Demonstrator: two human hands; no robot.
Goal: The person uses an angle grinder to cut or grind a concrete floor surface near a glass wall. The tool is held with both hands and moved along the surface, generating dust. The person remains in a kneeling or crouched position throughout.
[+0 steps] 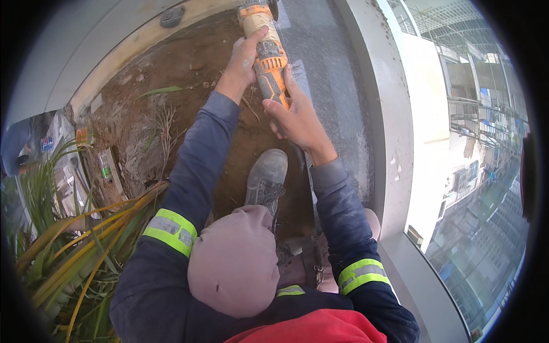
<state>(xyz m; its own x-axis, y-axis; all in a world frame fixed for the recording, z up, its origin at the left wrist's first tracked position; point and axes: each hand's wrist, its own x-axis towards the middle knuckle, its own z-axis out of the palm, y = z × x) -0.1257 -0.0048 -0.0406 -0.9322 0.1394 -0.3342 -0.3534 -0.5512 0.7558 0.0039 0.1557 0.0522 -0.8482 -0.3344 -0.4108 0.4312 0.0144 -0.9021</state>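
An orange and grey angle grinder [272,60] reaches forward from me at the top middle, with pale tape wound round its front part. My left hand [245,57] is closed about the taped section from the left side. Farther back, my right hand [300,117] grips the rear of the body, thumb laid along it. Part of a dark round piece shows at the tool's head, cut off by the picture's upper rim, so I cannot see what it touches. A dark cord [303,163] runs down from beneath my right hand.
Brown soil [194,63] lies left of the grinder, and a dusty grey slab [337,97] lies right of it, beside a pale raised edge [392,126]. Long leaves [97,246] crowd the lower left. My grey boot [267,174] rests on the soil. Glass [486,228] fills the far right.
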